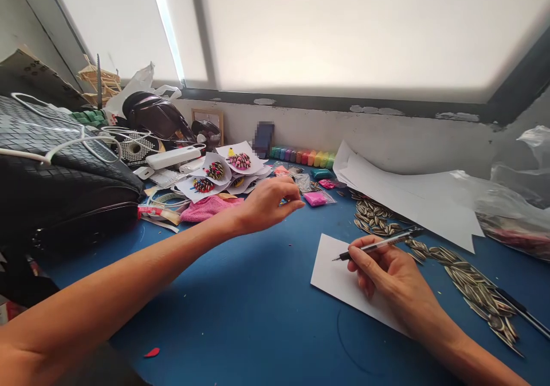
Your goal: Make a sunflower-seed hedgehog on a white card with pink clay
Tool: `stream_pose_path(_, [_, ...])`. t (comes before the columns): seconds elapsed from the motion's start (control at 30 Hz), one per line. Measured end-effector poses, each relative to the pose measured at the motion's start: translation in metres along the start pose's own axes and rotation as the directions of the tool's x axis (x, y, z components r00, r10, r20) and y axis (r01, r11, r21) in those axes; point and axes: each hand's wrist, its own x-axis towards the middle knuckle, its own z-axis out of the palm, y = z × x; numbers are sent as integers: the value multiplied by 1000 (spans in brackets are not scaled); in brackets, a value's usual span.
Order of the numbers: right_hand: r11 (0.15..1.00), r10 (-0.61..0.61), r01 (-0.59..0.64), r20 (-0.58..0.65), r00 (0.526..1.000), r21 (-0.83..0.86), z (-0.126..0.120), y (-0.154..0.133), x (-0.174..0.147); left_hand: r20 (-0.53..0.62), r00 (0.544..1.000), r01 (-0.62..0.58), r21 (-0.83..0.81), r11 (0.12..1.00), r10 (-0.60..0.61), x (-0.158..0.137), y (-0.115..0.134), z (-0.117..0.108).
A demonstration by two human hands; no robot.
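My right hand (387, 271) is closed around a black-and-clear pen (389, 241), its tip pointing left just over a white sheet of paper (329, 268). The heel of this hand rests on the paper. My left hand (272, 203) reaches over the middle of the blue table (240, 294), fingers loosely curled and thumb apart, with nothing visible in it. Beyond it are a pink clay packet (315, 199) and white papers (187, 189) bearing decorated seed figures (239, 161). Striped sunflower seeds (468, 283) lie in a trail right of the paper.
Larger white sheets (408, 194) lean at the back right, beside a clear plastic bag (515, 197). Coloured clay blocks (305, 157) line the wall. A black woven bag (64, 174) and a pink cloth (208, 208) stand left. Another pen (522, 311) lies at right.
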Motion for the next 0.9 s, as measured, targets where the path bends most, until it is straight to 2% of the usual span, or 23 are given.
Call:
stream_pose_path(0.07, [1000,-11,11,-1,1000,0,0,1,0,49,998,-26,-20,999,27,-3,13,9])
stream_pose_path(0.17, [1000,-21,21,-4,1000,1,-1,2,0,183,974,-97,-178,979,130,-12,31,24])
stream_pose_path(0.27, [1000,-23,23,-5,1000,-11,-1,4,0,342,918,-158,-147,977,200,-23,40,36])
stream_pose_path(0.37, [999,-37,36,-36,999,-27,-2,5,0,441,875,-158,-127,979,198,-29,41,42])
stream_pose_path(0.6, [996,-55,51,-51,997,-73,-8,-9,-2,504,848,-116,-121,986,161,-28,40,41])
stream_pose_path(0.77, [974,-104,111,44,994,-199,-7,-13,0,506,848,-113,-118,987,158,-29,41,41])
stream_pose_path(0.9, [968,-97,113,85,992,-222,-5,-7,4,503,851,-108,-111,988,150,-29,40,43])
